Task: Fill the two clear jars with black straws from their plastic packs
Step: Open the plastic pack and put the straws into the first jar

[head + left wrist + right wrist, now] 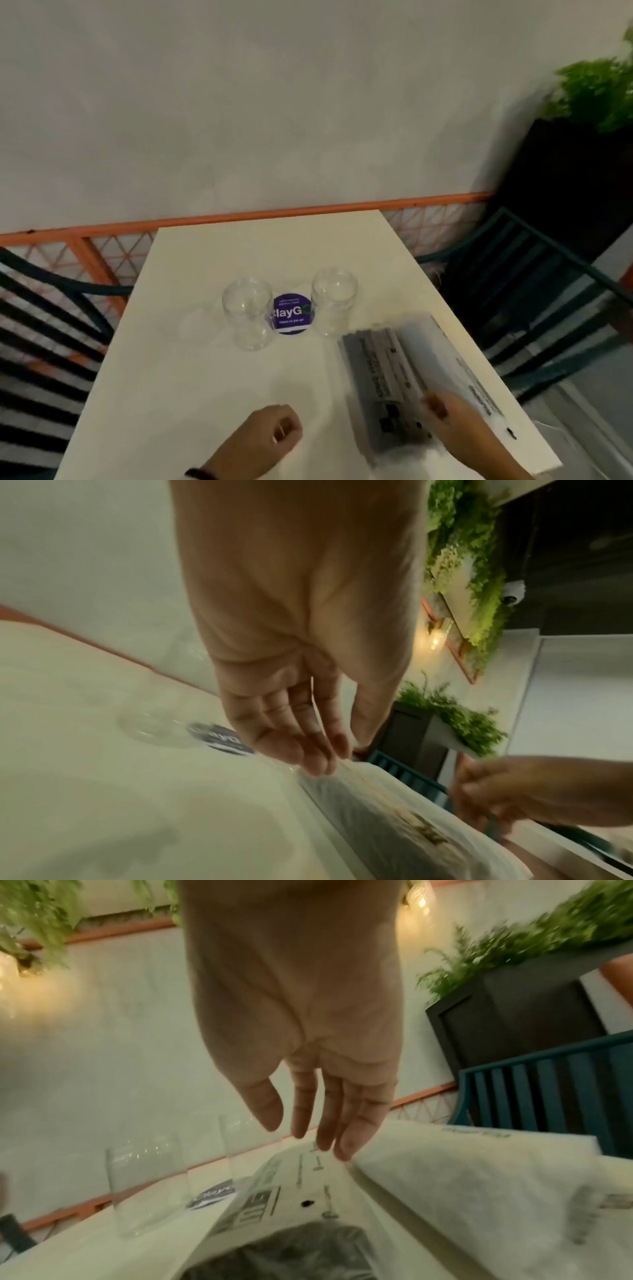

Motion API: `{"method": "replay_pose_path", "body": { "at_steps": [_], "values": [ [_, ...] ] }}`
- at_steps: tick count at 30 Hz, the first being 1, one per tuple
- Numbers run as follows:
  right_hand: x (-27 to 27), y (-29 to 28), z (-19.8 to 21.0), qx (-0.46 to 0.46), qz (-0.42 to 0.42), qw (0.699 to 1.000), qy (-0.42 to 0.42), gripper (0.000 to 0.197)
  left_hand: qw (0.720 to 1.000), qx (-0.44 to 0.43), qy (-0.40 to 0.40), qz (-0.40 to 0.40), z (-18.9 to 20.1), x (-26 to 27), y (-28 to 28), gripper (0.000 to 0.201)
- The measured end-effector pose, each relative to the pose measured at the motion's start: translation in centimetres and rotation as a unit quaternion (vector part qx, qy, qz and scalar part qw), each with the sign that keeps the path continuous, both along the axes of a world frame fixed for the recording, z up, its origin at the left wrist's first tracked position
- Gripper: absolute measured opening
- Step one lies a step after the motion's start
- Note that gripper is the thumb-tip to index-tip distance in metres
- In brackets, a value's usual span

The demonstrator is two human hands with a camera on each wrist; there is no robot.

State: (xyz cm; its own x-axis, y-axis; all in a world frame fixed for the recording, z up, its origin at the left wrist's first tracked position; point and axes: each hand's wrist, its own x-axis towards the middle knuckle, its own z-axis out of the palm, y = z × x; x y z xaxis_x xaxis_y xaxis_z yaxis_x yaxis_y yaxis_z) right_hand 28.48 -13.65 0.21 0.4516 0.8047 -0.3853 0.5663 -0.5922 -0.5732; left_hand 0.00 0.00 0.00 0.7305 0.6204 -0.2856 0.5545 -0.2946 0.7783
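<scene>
Two empty clear jars stand mid-table, the left jar (247,313) (147,1185) and the right jar (334,301) (240,1139). Two plastic packs of black straws lie side by side at the right: the nearer pack (383,383) (291,1191) and the outer pack (455,363) (462,1191). My right hand (435,406) (308,1137) hovers over the packs' near ends with straight fingers, holding nothing. My left hand (284,431) (349,746) is just left of the packs and pinches a thin pale strip (313,702) between thumb and fingers.
The white table (205,377) has a round purple sticker (291,313) between the jars. Dark slatted chairs stand on the left (44,329) and the right (534,284). A black planter with green plants (575,171) is at the back right.
</scene>
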Motion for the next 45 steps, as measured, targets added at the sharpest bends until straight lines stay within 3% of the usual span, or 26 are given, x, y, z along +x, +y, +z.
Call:
{"method": "replay_pose_path", "body": {
  "at_steps": [3,7,10,14,17,19,22,25,28,30,32,35,38,41,45],
  "values": [
    [0.1,2.1,-1.7,0.001,-0.054,0.999,0.001,0.039,0.999,-0.033,0.014,-0.011,-0.8,4.8,0.0,0.007],
    [0.6,3.8,-4.4,-0.021,-0.118,0.991,0.054,0.066,0.995,-0.068,0.076,0.023,-2.4,10.3,-0.2,0.049],
    [1.2,4.9,-5.7,-0.034,-0.129,0.987,0.093,0.081,0.988,-0.119,0.081,0.051,-3.6,12.7,-0.5,0.065],
    [2.0,6.1,-5.6,-0.014,-0.138,0.969,0.203,0.066,0.985,-0.151,0.028,0.078,-4.1,13.8,-1.7,0.065],
    [2.1,6.6,-5.0,-0.009,-0.095,0.951,0.295,0.05,0.979,-0.176,0.008,0.101,-4.6,13.1,-1.8,0.061],
    [2.1,6.9,-4.6,-0.006,-0.066,0.947,0.316,0.06,0.978,-0.175,0.021,0.113,-4.7,11.9,-1.7,0.058],
    [1.4,7.8,-3.0,-0.007,0.036,0.965,0.26,0.067,0.975,-0.119,0.02,0.184,-3.4,9.4,-1.6,0.048],
    [-0.2,8.4,-1.0,0.003,0.191,0.967,0.166,0.061,0.938,-0.061,-0.063,0.337,-1.1,6.3,-1.3,0.044],
    [-2.4,8.9,0.8,0.05,0.325,0.941,0.078,0.073,0.899,-0.009,-0.14,0.414,1.4,3.5,-0.8,0.04],
    [-3.8,9.5,1.3,0.073,0.399,0.914,-0.006,0.078,0.899,0.003,-0.147,0.413,2.7,2.2,-0.4,0.039],
    [-5.0,10.1,1.6,0.094,0.452,0.884,-0.073,0.073,0.916,-0.017,-0.124,0.382,3.3,1.2,0.1,0.035],
    [-5.9,10.7,1.5,0.101,0.471,0.871,-0.096,0.065,0.936,0.002,-0.069,0.344,2.9,-0.1,0.3,0.019],
    [-6.1,10.9,1.7,0.098,0.453,0.884,-0.066,0.061,0.931,0.033,-0.098,0.351,2.5,-1.4,0.0,0.004],
    [-5.3,11.3,2.2,0.135,0.431,0.889,-0.069,0.039,0.917,0.068,-0.125,0.372,2.4,-2.3,0.1,0.005],
    [-2.8,11.5,3.2,0.187,0.34,0.921,-0.02,0.02,0.889,0.123,-0.166,0.409,3.0,-3.7,1.0,0.016]
  ]
}}
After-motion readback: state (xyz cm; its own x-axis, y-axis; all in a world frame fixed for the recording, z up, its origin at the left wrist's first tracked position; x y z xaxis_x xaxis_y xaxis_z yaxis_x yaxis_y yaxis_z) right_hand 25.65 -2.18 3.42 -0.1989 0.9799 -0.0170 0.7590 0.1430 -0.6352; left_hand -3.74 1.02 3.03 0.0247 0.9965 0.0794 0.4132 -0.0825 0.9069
